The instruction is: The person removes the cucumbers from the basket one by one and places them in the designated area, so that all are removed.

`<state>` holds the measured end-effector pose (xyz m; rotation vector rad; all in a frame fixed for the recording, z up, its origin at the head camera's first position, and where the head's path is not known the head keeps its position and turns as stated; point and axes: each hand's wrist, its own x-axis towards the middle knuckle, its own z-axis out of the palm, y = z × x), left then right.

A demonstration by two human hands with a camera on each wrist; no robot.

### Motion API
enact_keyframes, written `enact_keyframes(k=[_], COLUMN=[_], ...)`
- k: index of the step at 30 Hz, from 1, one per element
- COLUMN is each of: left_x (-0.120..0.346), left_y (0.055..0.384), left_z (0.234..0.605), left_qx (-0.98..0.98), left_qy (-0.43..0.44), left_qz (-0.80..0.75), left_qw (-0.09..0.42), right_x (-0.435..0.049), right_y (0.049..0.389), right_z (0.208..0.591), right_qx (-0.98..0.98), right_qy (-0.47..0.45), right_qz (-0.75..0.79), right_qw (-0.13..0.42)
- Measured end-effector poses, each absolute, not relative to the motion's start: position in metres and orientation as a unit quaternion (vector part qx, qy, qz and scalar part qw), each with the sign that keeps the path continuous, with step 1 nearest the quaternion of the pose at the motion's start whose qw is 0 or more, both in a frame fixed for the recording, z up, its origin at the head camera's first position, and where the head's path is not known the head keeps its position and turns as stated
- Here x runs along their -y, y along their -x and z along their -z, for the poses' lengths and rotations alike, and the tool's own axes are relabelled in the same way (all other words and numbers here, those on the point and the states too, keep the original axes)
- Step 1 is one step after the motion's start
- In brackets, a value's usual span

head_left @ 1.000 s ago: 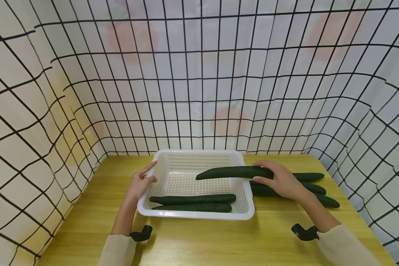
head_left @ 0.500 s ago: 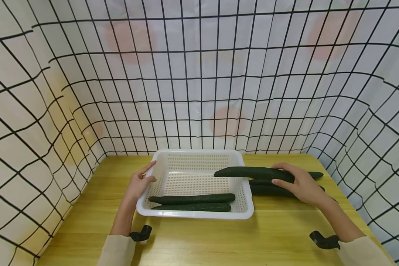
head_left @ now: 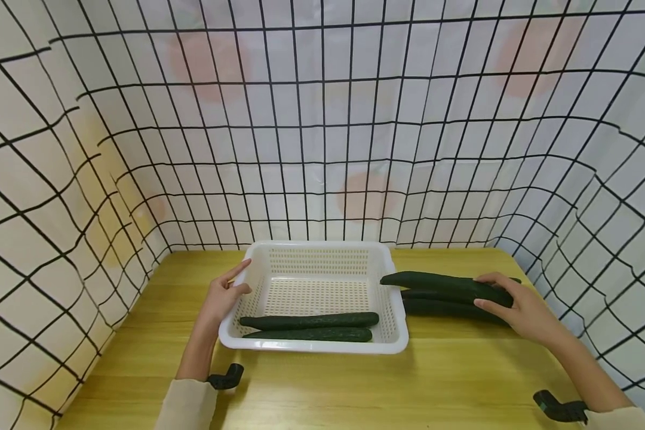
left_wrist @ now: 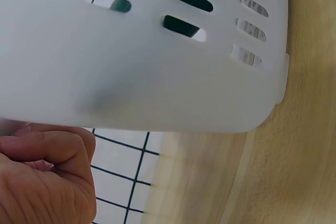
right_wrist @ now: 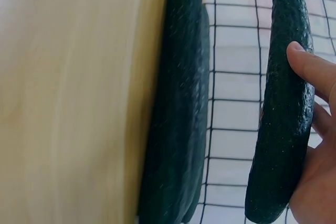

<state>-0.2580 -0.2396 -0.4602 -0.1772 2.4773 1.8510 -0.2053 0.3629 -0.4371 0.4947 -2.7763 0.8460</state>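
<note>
My left hand [head_left: 223, 298] grips the left rim of a white perforated plastic basket [head_left: 312, 346], with its curled fingers showing beside the basket's outer wall in the left wrist view. Two long cucumbers [head_left: 309, 321] lie side by side along the basket's front. My right hand [head_left: 521, 310] holds another cucumber [head_left: 430, 280] near its right end, thumb on one side and fingers behind. That cucumber's left tip overlaps the basket's right rim in the head view. Below it, more cucumbers [right_wrist: 176, 103] lie together on the table, partly hidden by the held one.
The wooden table [head_left: 322, 388] carries the basket in its middle and the loose cucumbers to its right. White walls with a black grid pattern [head_left: 328, 137] enclose the back and both sides. A black strap-like piece [head_left: 226, 377] sits at each wrist.
My right hand has moved to the right with the cucumber, drawing it from over the basket to above the cucumbers on the table. The left hand stays at the basket's rim.
</note>
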Motion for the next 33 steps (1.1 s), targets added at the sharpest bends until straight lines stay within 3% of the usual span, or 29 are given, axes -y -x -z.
enact_keyframes(k=[16,33], left_x=[0.239,0.239], left_y=[0.259,0.259], left_z=[0.462,0.462], left_qx=[-0.804,-0.802], left_qy=[0.061,0.061], left_qz=[-0.591,-0.593], left_qw=[0.034,0.033], right_x=[-0.404,-0.404], right_y=[0.186,0.183], right_z=[0.46,0.49], right_qx=[0.948,0.953], right_qy=[-0.106,-0.132], right_qz=[-0.297,-0.268], right_qw=[0.051,0.042])
